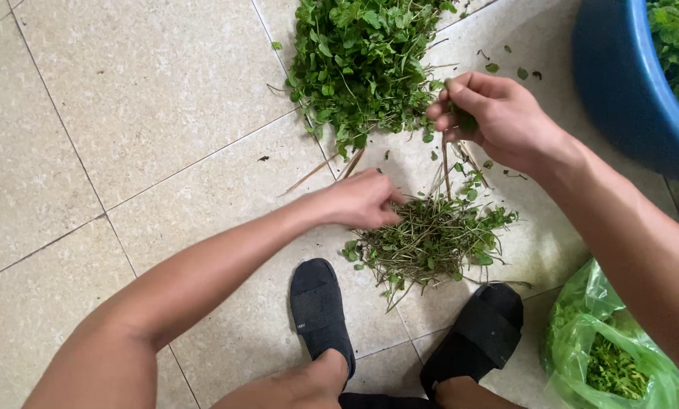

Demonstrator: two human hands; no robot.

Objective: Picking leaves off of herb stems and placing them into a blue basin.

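Observation:
My right hand (495, 117) is closed on a green herb sprig (461, 120), and its thin stem (445, 170) hangs down toward the floor. My left hand (362, 198) rests with fingers bunched at the edge of a small heap of stripped stems and leaf scraps (430, 238) on the tiled floor. It looks pinched on some of those stems. A larger pile of leafy green herbs (362, 64) lies farther away, just left of my right hand.
A blue plastic basin (627, 91) with greens stands at the upper right. A green plastic bag (612, 348) holding greens lies at the lower right. My feet in black sandals (320, 310) (480, 333) sit just below the stem heap. Pale floor tiles (142, 113) stretch to the left.

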